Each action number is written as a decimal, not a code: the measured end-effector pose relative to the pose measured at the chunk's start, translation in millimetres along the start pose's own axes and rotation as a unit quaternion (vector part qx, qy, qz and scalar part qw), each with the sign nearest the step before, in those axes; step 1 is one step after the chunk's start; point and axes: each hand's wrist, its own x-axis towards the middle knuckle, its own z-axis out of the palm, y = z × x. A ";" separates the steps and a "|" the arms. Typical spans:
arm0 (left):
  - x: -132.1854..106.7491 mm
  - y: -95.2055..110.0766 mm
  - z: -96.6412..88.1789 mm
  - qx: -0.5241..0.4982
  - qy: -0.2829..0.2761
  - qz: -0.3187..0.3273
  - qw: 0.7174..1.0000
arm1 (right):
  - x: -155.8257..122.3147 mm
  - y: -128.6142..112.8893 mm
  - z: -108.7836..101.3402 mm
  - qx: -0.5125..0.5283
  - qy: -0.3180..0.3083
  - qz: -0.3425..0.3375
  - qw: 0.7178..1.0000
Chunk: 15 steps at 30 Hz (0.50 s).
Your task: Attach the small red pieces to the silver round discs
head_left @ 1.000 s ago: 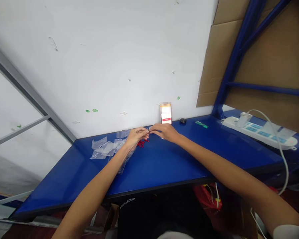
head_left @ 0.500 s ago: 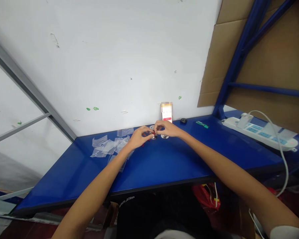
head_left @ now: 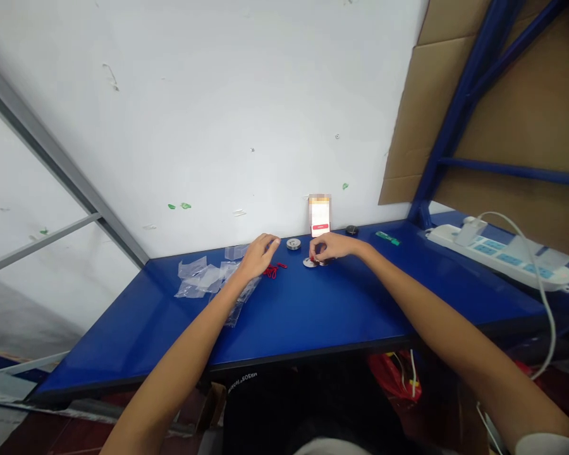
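Observation:
My left hand (head_left: 257, 256) is held over the table beside the plastic bags, holding nothing, its fingers stretched out and the thumb apart. Just right of it lies a small heap of red cords (head_left: 272, 270). My right hand (head_left: 334, 245) pinches a small red piece, perhaps cord, over a flat silver disc (head_left: 308, 263). Another small round piece (head_left: 324, 261) shows partly under those fingers; its kind is too small to make out. Between the hands, farther back, sits a round silver piece (head_left: 293, 243).
Clear plastic bags (head_left: 203, 278) are spread at left. A lit phone (head_left: 320, 218) leans on the wall. Behind my right hand are a black round object (head_left: 351, 230) and a green item (head_left: 387, 238). A white power strip (head_left: 502, 256) with a cable lies at right.
My hands, together before over the silver pieces, have parted. The left moved slightly left and opened; the right moved right with a small red piece. The red cords and back silver piece are now uncovered.

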 end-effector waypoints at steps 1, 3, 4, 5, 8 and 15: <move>0.4 -2.6 -1.6 0.006 -0.017 0.003 1.000 | -1.5 1.3 -2.9 -0.002 -0.004 0.010 1.000; 0.8 -8.4 -5.6 0.018 -0.068 0.014 0.997 | -2.7 3.3 -5.9 -0.012 0.003 0.019 1.000; 0.8 -11.2 -7.6 0.021 -0.097 0.024 0.995 | -2.1 4.0 -5.5 -0.023 0.015 0.014 1.000; 0.6 -13.7 -9.2 0.023 -0.124 0.035 0.991 | -0.6 4.4 -3.7 -0.037 0.035 0.005 0.999; -0.8 -18.1 -9.2 0.027 -0.169 0.072 0.983 | 9.2 4.7 8.6 -0.125 0.146 -0.039 0.980; -4.4 -15.2 11.2 0.001 -0.186 0.088 0.979 | 40.7 11.1 42.0 -0.363 0.232 -0.080 0.899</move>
